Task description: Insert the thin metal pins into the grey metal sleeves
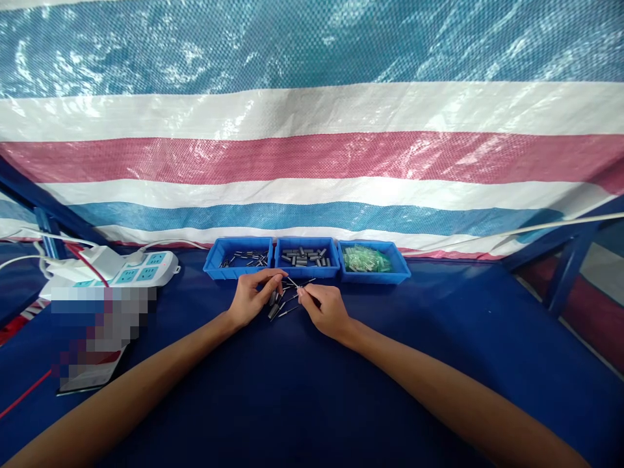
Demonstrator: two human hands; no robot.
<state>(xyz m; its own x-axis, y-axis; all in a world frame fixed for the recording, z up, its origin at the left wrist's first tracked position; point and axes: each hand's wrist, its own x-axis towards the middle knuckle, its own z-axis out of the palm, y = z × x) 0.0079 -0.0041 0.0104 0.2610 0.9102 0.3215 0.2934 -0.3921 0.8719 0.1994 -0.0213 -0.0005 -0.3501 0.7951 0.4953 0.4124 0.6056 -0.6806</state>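
Both my hands rest on a dark blue table top (302,390) just in front of three small blue trays. My left hand (251,298) is closed in a pinch on a small grey metal piece. My right hand (325,308) pinches a thin metal pin (293,283) whose tip points toward the left fingers. Between the hands lies a small heap of loose metal pins and sleeves (280,305). The left tray (238,258) holds thin pins, the middle tray (306,257) grey metal sleeves, the right tray (373,261) pale green plastic pieces.
A white power strip (139,268) with cables lies at the left, with a blurred booklet (95,338) in front of it. A striped blue, white and red tarpaulin (312,149) hangs behind the table. Blue frame bars (568,266) stand at the right.
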